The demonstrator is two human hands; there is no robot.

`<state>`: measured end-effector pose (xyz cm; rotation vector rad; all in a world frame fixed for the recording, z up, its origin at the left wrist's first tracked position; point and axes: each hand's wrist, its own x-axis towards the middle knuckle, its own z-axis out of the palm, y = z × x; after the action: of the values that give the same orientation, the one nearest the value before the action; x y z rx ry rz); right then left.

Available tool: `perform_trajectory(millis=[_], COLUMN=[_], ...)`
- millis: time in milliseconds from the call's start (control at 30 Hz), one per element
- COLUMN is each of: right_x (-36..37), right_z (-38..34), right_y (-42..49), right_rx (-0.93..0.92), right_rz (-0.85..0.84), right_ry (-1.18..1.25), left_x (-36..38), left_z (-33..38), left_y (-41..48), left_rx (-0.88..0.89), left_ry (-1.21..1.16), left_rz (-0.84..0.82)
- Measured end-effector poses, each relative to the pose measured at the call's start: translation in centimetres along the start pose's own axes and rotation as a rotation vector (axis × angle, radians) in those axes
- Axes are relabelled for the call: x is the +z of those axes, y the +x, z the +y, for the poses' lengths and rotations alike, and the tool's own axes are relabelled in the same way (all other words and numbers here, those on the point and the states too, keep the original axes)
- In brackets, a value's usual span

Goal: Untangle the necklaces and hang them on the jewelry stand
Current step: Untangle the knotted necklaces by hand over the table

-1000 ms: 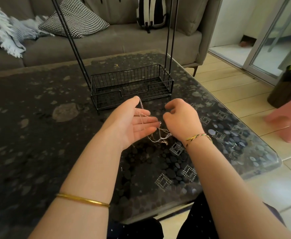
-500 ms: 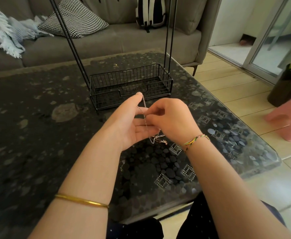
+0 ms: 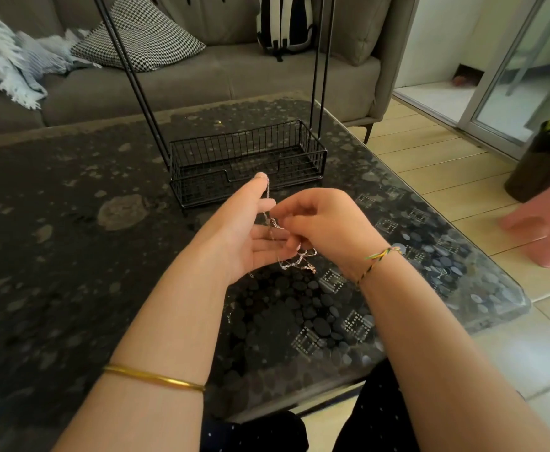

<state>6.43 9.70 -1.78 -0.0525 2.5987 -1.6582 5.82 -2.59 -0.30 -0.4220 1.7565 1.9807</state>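
The fingers (image 3: 294,208) of the right hand (image 3: 329,223) are curled and pinch a thin strand of the necklaces (image 3: 296,263). The fingers (image 3: 267,236) of the left hand (image 3: 234,243) lie straight, palm up. They only carry the strand, which runs over the tip of the index finger.

A grey sofa (image 3: 201,79) fills the back of the room. In front of it is the dark glass surface (image 3: 71,256). On this stands the jewelry stand (image 3: 247,164), made of thin black wire. Its top goes out of the picture, so I cannot tell if anything hangs there.

The necklaces are in the air between both hands, a little above the surface and in front of the stand. A small knotted bunch hangs below the right fingers. How many strands are in it is too fine to see.

I judge that they are very light, limp and a little slippery, and also fragile. A hard pull on a free end can tighten the knot or break a link. It seems better to take hold with the fingertips just beside the knot and open its loops slowly, while the flat left hand keeps the rest spread out.
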Motion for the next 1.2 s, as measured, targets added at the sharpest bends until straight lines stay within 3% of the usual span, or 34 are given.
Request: perform_trajectory(millis=[500, 733, 967, 1200], right_x=[0.0, 0.3, -0.7, -1.4], right_z=[-0.1, 0.1, 0.2, 0.3], right_y=[-0.3, 0.1, 0.0, -0.3], right_rx=[-0.103, -0.139, -0.071, -0.065], right_rz=[-0.077, -0.013, 0.044, 0.055], right_ry=[-0.141, -0.182, -0.029, -0.105], left_x=[0.3, 0.3, 0.1, -0.2], left_z=[0.0, 0.0, -0.1, -0.1], left_y=[0.0, 0.2, 0.4, 0.5], left_rx=[-0.033, -0.043, -0.061, -0.074], left_ry=[-0.003, -0.001, -0.059, -0.081], left_rz=[-0.003, -0.007, 0.044, 0.062])
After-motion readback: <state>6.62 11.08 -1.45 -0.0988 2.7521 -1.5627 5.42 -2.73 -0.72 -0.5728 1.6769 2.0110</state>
